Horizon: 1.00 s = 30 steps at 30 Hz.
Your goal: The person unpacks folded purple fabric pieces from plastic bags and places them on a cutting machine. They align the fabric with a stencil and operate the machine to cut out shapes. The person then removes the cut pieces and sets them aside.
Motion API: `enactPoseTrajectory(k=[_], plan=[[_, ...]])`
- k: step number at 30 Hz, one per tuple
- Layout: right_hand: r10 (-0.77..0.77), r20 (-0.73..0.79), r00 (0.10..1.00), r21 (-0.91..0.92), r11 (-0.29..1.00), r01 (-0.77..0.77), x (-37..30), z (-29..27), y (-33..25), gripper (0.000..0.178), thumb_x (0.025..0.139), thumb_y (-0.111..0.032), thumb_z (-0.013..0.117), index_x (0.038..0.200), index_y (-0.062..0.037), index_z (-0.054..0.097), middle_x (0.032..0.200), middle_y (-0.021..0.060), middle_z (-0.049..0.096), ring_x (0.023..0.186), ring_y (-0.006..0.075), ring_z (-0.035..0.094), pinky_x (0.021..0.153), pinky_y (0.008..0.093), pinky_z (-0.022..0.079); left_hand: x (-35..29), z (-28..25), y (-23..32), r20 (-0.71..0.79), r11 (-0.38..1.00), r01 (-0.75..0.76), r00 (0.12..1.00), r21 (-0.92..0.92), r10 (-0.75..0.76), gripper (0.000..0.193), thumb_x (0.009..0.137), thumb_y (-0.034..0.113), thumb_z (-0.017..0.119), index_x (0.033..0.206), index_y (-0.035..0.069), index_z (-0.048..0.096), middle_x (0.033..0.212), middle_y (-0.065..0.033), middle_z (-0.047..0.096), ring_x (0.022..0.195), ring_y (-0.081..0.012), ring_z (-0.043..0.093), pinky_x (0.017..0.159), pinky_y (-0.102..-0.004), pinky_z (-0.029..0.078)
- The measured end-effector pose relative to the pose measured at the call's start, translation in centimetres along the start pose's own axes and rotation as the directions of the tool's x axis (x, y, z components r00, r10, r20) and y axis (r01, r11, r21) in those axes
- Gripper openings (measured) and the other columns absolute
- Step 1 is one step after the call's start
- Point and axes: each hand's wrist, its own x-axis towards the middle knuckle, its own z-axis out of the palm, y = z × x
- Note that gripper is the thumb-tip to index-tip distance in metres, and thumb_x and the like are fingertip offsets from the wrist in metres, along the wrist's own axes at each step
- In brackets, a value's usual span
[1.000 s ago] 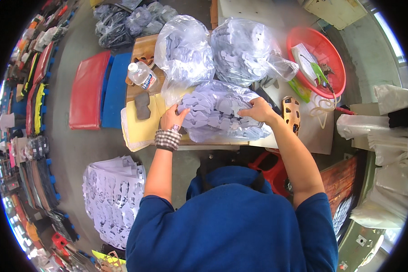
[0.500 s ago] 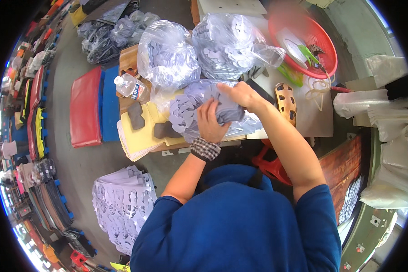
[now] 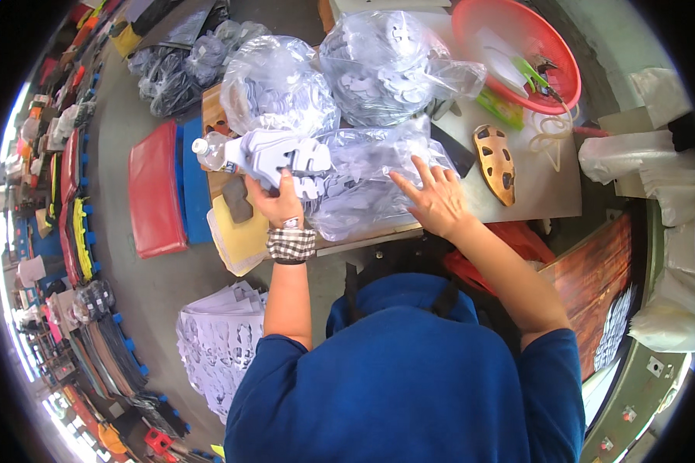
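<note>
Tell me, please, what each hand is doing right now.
Left hand: closed on a stack of grey cut pieces.
Right hand: open, spread over a clear plastic bag.

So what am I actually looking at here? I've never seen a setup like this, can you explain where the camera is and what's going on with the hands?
There's no machine: these are a person's bare hands. A wide fisheye camera on their head looks down, so straight edges bend near the rim.

The left hand has a stack of pale grey cut-out pieces in its grip. The right hand, fingers spread, is over a clear plastic bag; whether it touches is hard to tell.

On the table are two bulging clear bags of similar pieces, a bottle at the left and a tan, slotted plate at the right. A red basket stands toward the upper right.
</note>
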Motion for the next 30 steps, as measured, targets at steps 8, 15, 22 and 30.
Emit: enactPoseTrajectory(k=[8, 15, 22, 30], plan=[[0.309, -0.264, 0.914, 0.193, 0.945, -0.264, 4.9, 1.8, 0.3, 0.037, 0.08, -0.023, 0.071, 0.111, -0.0061, 0.061, 0.127, 0.0277, 0.045, 0.11, 0.0424, 0.051, 0.087, 0.0454, 0.048, 1.7, -1.4, 1.6, -0.16, 0.97, 0.075, 0.981, -0.233, -0.114, 0.052, 0.085, 0.002, 0.057, 0.135, 0.0, 0.044, 0.128, -0.0143, 0.055, 0.111, -0.0257, 0.057, 0.094, -0.0399, 0.048], [0.626, -0.13, 0.769, 0.397, 0.744, -0.538, 5.9, 2.3, 0.5, 0.062, 0.078, -0.038, 0.076, 0.123, -0.0061, 0.046, 0.102, 0.0237, 0.06, 0.095, 0.0409, 0.061, 0.078, 0.0449, 0.052, 2.2, -2.4, 4.0, -0.139, 0.932, 0.005, 0.989, -0.361, -0.059, 0.058, 0.082, 0.004, 0.058, 0.137, 0.0, 0.041, 0.129, -0.0159, 0.053, 0.116, -0.0292, 0.056, 0.098, -0.0441, 0.048], [0.654, -0.033, 0.756, 0.745, 0.52, -0.417, 5.6, 3.7, 0.4, 0.017, 0.078, -0.019, 0.067, 0.086, -0.0044, 0.066, 0.08, 0.0141, 0.067, 0.073, 0.0288, 0.065, 0.07, 0.0386, 0.052, 0.9, -2.0, 3.0, -0.135, 0.985, -0.097, 0.988, -0.141, 0.078, 0.053, 0.082, 0.001, 0.06, 0.131, -0.005, 0.043, 0.124, -0.0157, 0.056, 0.11, -0.0238, 0.057, 0.095, -0.0369, 0.045], [0.676, -0.013, 0.737, 0.981, -0.136, 0.141, -2.8, 3.1, -1.3, 0.011, 0.091, 0.0, 0.061, 0.08, -0.0028, 0.063, 0.085, 0.0007, 0.066, 0.077, 0.0073, 0.059, 0.073, 0.0231, 0.045, -2.4, 0.5, 1.2, -0.103, 0.992, -0.128, 0.987, -0.023, 0.125, 0.064, 0.079, 0.002, 0.069, 0.135, -0.006, 0.041, 0.125, -0.0161, 0.054, 0.111, -0.0236, 0.056, 0.096, -0.0364, 0.044]])
